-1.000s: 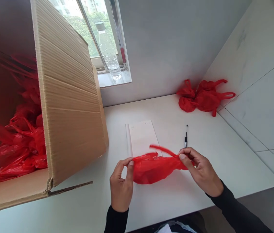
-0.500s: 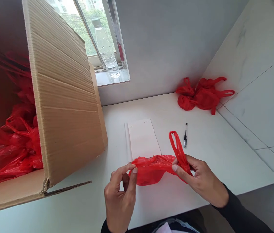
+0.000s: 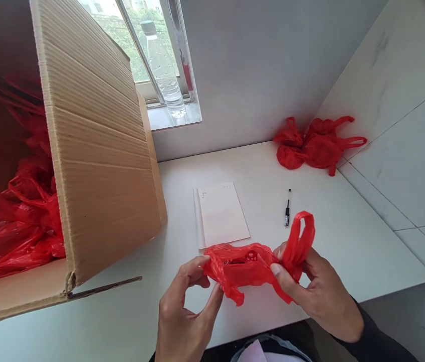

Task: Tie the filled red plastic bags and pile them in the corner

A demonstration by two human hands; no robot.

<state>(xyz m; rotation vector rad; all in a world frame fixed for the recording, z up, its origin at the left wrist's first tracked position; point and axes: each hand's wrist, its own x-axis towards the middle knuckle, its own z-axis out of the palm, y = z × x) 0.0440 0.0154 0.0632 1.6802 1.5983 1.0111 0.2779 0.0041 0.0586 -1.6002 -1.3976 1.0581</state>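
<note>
Both hands closed on a crumpled thin red plastic bag (image 3: pixel 246 269), held just above the near edge of the white counter (image 3: pixel 348 236). Left hand (image 3: pixel 186 314) pinching the bag's left rim between thumb and fingertips; right hand (image 3: pixel 318 291) gripping the other end. Changed since half a second ago: the looped handle, then standing straight up over the right fingers, now curled rightward over the back of that hand, with the bag's body bunched tighter and pulled closer in, a loose corner hanging below. Judged from that, a gathering or knotting of the bag under way rather than a spreading-out.

Beyond the bag, a white sheet of paper (image 3: pixel 222 213) flat on the counter and a small black pen (image 3: pixel 287 215) just right of it. Far right of the paper, against the tiled wall, a heap of similar red bags (image 3: pixel 316 148). Left of the paper, a large brown cardboard box (image 3: pixel 99 166) on its side, stuffed with more red bags (image 3: pixel 20 226). Behind the box, a window with a clear plastic water bottle (image 3: pixel 163 75) on the sill
</note>
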